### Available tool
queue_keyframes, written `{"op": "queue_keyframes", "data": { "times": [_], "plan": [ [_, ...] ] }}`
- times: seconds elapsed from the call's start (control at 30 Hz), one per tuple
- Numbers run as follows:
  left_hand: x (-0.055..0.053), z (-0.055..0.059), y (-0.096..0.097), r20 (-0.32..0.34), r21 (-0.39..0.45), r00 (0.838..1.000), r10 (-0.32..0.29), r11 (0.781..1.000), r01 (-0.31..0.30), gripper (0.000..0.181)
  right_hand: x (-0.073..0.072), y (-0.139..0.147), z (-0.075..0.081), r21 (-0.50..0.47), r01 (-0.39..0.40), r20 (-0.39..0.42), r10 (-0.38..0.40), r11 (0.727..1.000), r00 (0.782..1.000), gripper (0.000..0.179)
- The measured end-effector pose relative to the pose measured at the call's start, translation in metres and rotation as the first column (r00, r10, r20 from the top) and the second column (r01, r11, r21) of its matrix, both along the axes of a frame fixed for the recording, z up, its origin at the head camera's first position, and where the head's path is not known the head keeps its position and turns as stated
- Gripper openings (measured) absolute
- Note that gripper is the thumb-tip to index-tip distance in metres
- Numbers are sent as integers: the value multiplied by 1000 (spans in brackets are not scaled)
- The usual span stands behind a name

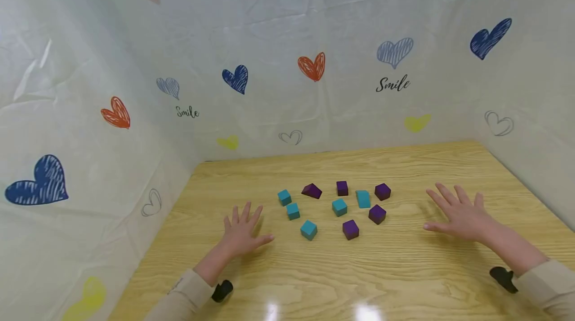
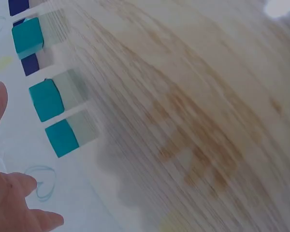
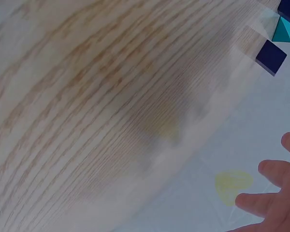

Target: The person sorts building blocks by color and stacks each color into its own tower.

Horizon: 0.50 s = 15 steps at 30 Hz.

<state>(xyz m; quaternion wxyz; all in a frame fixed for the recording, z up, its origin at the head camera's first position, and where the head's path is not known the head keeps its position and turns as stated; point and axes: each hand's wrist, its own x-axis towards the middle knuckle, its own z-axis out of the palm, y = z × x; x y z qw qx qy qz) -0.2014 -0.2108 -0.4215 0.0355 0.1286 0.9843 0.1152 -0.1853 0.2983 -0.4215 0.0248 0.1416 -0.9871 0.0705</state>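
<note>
In the head view, several small blocks lie scattered mid-table. On the left are blue cubes, among them a front one [image 1: 308, 230] and one farther back [image 1: 284, 197]; another blue cube [image 1: 339, 207] sits centrally. Purple cubes, such as the front one [image 1: 350, 229] and a right-hand one [image 1: 383, 191], lie to the right. Behind them is a purple wedge-shaped block [image 1: 312, 191], and a blue block with a flat slanted face [image 1: 363, 199]. My left hand [image 1: 242, 235], fingers spread, is left of the blocks, holding nothing. Likewise spread, my right hand [image 1: 462, 217] is right of them, touching no block.
A light wood-grain table [image 1: 395, 281] carries the blocks. White sheeting [image 1: 269, 21] printed with hearts and the word Smile stands behind it and along both sides. Dark bands [image 1: 222, 291] show at both wrists by the beige sleeves.
</note>
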Motion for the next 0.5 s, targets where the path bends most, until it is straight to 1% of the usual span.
{"op": "queue_keyframes", "data": {
  "times": [0.13, 0.27, 0.4, 0.5],
  "plan": [
    [-2, -2, 3, -13, 40, 1000, -3, 999, 4, 86, -2, -4, -1, -12, -2, -7, 1, 1000, 1000, 93],
    [-7, -3, 13, -43, 110, 999, -15, 994, 20, 82, -8, -14, 0, -57, -13, -13, 12, 998, 1000, 90],
    [-15, 2, 32, -96, 176, 993, -65, 981, 81, 80, -18, -27, 2, -113, -30, -16, 28, 993, 999, 88],
    [-20, 8, 51, -108, 219, 990, -91, 969, 113, 79, -24, -41, 4, -150, -48, -25, 45, 987, 999, 86]
  ]
}}
